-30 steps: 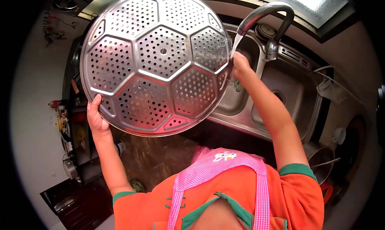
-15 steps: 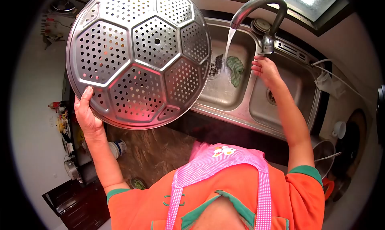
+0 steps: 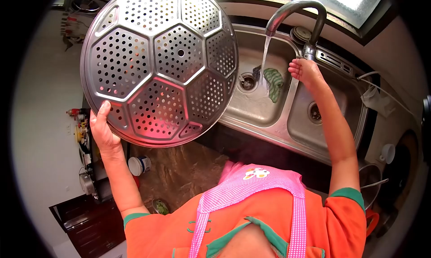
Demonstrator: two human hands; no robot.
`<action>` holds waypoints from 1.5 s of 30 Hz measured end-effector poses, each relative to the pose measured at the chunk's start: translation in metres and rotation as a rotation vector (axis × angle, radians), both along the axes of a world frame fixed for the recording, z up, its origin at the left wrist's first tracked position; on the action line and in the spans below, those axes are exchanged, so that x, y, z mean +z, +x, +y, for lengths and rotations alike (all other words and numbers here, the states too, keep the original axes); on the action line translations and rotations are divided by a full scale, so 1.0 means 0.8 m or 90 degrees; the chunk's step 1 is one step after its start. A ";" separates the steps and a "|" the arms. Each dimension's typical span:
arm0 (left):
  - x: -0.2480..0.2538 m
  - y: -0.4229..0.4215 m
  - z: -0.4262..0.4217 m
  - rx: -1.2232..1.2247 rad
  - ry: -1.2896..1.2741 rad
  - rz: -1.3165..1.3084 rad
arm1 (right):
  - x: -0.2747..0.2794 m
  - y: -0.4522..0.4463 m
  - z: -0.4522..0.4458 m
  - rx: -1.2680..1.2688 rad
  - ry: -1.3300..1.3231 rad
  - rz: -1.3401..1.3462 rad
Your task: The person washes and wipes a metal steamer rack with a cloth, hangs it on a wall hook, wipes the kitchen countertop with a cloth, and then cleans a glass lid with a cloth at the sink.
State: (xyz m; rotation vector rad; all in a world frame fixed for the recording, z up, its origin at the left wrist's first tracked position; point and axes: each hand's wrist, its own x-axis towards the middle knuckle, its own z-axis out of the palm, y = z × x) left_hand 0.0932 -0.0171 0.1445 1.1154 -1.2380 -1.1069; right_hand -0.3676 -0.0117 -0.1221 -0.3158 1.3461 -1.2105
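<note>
The left hand (image 3: 104,131) is gripping the perforated steel tray (image 3: 178,69) by its lower-left rim, thumb pressing on the face, so nearly the whole disc is reaching up and rightward from that hold. The right hand (image 3: 307,73) is staying off it, its loosely bent fingers holding nothing I'm seeing, near the faucet (image 3: 298,5); whether they're touching it, I can't tell. Water (image 3: 265,55) is running into the sink basin (image 3: 251,109) beside a green cloth (image 3: 274,83). I'm judging the work unfinished: the tray is hanging clear of the stream, not yet resting anywhere.
</note>
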 end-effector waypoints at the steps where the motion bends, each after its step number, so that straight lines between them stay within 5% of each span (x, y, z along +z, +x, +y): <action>1: 0.001 -0.005 0.004 0.004 -0.005 -0.003 | 0.004 0.000 -0.002 0.000 -0.005 0.005; 13: 0.015 -0.004 0.050 0.025 -0.039 0.015 | -0.026 0.026 0.041 0.170 -0.012 0.240; 24: 0.031 0.020 0.091 0.058 -0.019 0.061 | -0.025 0.069 0.072 0.378 -0.068 0.278; 27: 0.026 0.043 0.106 0.078 0.017 0.092 | -0.002 0.103 0.071 0.310 -0.091 0.194; 33: 0.009 0.090 0.155 0.115 0.095 0.191 | 0.007 0.135 0.060 0.254 -0.183 -0.273; 45: -0.042 0.137 0.193 0.118 0.078 0.130 | 0.000 0.161 0.089 0.258 -0.141 0.026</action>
